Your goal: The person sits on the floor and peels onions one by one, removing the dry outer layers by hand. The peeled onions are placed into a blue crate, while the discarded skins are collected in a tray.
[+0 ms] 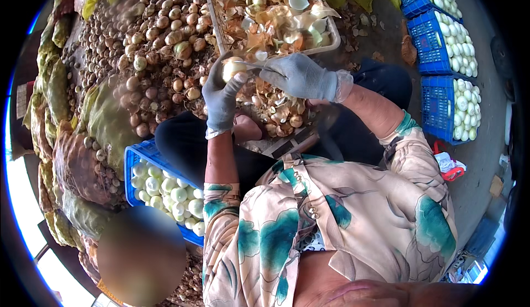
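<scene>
Both hands wear grey work gloves. My left hand holds a partly peeled onion, its pale flesh facing my right hand. My right hand is closed on a small knife, whose handle is hidden in the fingers; its thin blade points left and meets the onion's side. Just beyond the hands lies a shallow plastic tray full of onion skins and cut pieces. Below the hands, a heap of skins and a few small onions lies between my legs.
Unpeeled onions cover the floor at upper left, beside filled mesh sacks. A blue crate of peeled onions stands by my left leg. Several blue crates of peeled onions line the right. A red-handled bag lies on the floor.
</scene>
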The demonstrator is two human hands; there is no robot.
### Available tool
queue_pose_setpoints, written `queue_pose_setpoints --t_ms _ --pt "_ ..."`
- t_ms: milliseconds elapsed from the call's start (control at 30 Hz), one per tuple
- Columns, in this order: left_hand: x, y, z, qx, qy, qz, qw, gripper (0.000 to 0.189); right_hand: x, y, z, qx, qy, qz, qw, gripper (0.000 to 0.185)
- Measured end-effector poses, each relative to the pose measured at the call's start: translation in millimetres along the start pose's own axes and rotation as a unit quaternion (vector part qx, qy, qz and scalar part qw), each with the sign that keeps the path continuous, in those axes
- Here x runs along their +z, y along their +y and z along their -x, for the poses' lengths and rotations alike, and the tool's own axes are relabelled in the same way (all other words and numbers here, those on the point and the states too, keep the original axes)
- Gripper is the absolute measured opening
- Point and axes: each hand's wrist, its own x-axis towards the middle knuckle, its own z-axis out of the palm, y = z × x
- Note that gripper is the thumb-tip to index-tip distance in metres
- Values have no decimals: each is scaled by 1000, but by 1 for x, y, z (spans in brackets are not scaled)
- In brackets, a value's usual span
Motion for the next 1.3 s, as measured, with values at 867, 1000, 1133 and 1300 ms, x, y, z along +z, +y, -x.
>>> queue_pose_setpoints --t_ms 867,1000,1133,1300 --pt "-9 -35 -2 -210 55 516 828 73 52 14 -6 -94 122 220 963 16" --pt "-6 -34 -2 -223 68 525 819 74 55 16 -5 -104 121 261 952 16" --pt "-3 -37 0 -225 68 531 814 65 59 18 -7 -102 120 356 921 31" --pt "-1 -33 -2 -238 71 533 809 54 60 16 -8 -63 105 368 922 41"
